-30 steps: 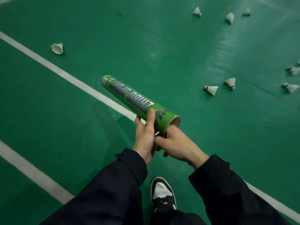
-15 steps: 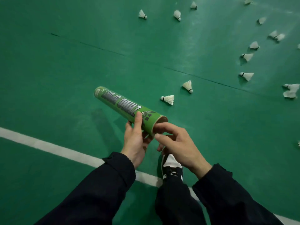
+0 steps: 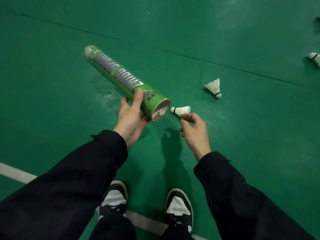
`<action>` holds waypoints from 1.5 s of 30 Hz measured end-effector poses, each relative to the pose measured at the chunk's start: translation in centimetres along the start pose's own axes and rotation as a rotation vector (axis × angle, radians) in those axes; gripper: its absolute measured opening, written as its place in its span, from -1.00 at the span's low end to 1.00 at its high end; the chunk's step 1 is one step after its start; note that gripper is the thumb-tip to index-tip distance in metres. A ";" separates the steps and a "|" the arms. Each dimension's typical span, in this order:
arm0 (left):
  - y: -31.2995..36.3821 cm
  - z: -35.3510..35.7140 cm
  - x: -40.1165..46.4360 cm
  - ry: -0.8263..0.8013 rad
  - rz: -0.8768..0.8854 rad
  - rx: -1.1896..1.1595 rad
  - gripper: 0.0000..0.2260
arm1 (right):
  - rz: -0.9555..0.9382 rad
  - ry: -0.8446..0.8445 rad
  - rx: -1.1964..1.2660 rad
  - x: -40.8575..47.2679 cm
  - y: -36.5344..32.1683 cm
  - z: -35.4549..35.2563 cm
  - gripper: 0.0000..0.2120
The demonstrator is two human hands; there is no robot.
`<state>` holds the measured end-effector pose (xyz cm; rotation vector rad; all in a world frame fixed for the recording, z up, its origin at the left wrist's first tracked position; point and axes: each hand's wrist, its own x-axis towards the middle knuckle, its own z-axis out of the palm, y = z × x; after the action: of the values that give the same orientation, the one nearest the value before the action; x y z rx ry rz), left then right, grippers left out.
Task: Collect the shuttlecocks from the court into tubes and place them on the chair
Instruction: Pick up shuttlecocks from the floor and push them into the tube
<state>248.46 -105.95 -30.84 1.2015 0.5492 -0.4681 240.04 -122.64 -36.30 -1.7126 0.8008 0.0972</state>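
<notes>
My left hand [image 3: 131,116] grips a green shuttlecock tube [image 3: 121,80] near its open end, which points right and shows white feathers inside. A white shuttlecock [image 3: 181,110] lies on the green court just right of the tube's mouth, cork toward the tube. My right hand [image 3: 194,130] hovers beside it with fingers loosely curled. Its index fingertip and thumb, slightly apart, are at the lower edge of the feathers. A second shuttlecock [image 3: 214,87] lies farther right, cork down toward me.
More shuttlecocks [image 3: 314,58] lie at the right edge of the view. A white court line [image 3: 15,173] runs under my two black-and-white shoes [image 3: 179,205]. Seams cross the green floor farther away.
I have stepped over the line and bent closer to the floor. My right hand left the tube's mouth and reached out to the nearest shuttlecock. The left hand still holds the tube.
</notes>
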 end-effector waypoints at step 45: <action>-0.4 4.1 4.9 -0.384 -0.041 0.001 -0.39 | -0.348 -0.370 -0.241 0.1 -8.3 0.2 -0.79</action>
<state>252.61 -110.25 -33.11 1.0680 0.2437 -0.7144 244.77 -121.87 -29.57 -1.9599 0.2179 0.2715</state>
